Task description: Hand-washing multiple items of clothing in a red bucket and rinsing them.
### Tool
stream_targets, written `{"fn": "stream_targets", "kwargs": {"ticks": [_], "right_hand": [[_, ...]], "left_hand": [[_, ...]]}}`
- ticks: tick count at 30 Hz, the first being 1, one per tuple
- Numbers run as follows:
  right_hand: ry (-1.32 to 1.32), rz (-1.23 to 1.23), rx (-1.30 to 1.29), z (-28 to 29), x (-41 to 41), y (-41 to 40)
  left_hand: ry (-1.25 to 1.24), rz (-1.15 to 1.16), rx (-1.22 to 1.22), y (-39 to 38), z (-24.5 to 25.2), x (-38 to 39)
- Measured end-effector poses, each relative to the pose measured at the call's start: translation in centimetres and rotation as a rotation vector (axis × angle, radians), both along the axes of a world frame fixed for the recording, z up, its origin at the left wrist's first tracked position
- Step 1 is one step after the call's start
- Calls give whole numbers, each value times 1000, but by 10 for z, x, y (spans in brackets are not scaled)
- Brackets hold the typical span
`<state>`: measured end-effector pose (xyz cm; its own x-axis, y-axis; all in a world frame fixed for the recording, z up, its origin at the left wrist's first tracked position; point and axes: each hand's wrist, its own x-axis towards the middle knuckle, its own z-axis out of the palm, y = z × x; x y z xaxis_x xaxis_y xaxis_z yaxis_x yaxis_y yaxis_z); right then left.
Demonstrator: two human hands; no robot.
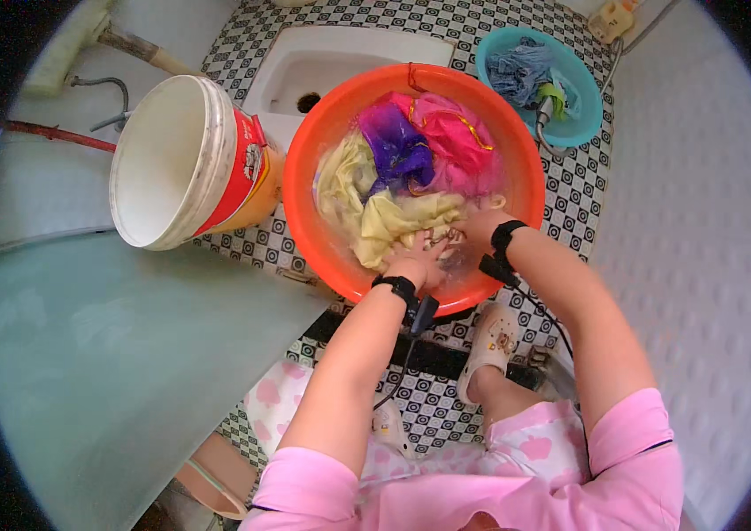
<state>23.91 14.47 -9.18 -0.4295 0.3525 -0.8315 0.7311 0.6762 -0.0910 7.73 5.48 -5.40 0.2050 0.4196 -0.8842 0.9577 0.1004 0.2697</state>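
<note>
A round orange plastic basin (299,219) stands before me with water and wet fabric in it. Pale yellow cloth (385,222) lies along its left and front. Behind that are a purple cloth (394,143) and a bright pink cloth (458,136) with gold trim. My left hand (417,259) rests at the front edge of the yellow cloth, fingers spread. Just right of it, my right hand (481,227) reaches into the water by the yellow cloth. Its fingers are partly hidden, so whether they grip the fabric is unclear.
A large white bucket (163,159) with a red label stands left of the basin. Behind is a squat toilet (349,50). A turquoise basin (588,86) at the back right holds blue-grey clothes and a shower head (544,109). A frosted glass panel (123,318) spans the left.
</note>
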Motion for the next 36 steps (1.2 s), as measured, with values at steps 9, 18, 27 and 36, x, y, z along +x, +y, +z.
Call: {"fn": "stream_targets", "kwargs": {"ticks": [9, 18, 27, 36], "right_hand": [[442, -229, 16, 33, 1, 17], [1347, -603, 58, 225, 2, 13], [1139, -1676, -820, 97, -16, -34], [1512, -1883, -1338, 58, -49, -26]], "left_hand": [[-89, 271, 79, 19, 0, -6], [-982, 824, 447, 16, 39, -43], [-1317, 1141, 490, 18, 102, -32], [-1829, 1692, -50, 16, 94, -33]]}}
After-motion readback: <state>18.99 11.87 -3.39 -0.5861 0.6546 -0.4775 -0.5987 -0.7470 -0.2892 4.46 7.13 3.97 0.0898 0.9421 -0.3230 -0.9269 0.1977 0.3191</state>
